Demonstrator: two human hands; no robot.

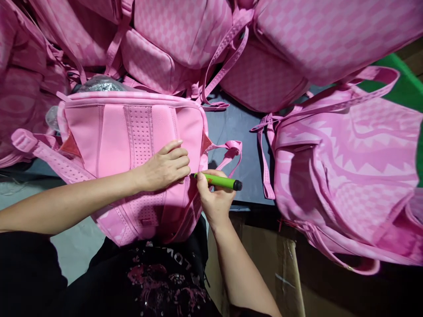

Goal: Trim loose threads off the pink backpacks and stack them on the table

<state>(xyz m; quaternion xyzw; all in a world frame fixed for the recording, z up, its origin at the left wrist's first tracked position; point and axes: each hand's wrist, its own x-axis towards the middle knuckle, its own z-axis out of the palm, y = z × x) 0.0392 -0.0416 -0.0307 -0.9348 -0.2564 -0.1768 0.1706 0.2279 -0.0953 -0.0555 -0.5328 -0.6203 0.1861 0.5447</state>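
Observation:
A pink backpack (115, 136) lies back-side up in front of me, its lower end hanging over the table edge onto my lap. My left hand (165, 167) rests on its padded back panel with the fingers curled and pressed down against the fabric. My right hand (213, 198) grips a green pen-like tool with a black end (220, 181), whose tip touches the backpack's right edge just beside my left fingertips. A pink strap loop (231, 149) sticks out to the right of the bag.
Several more pink patterned backpacks are piled along the back (185, 31) and at the right (346, 176). A dark table surface (238, 127) shows between them. A cardboard box (274, 264) stands below the table's edge at the right. Crinkled plastic (102, 83) lies behind the bag.

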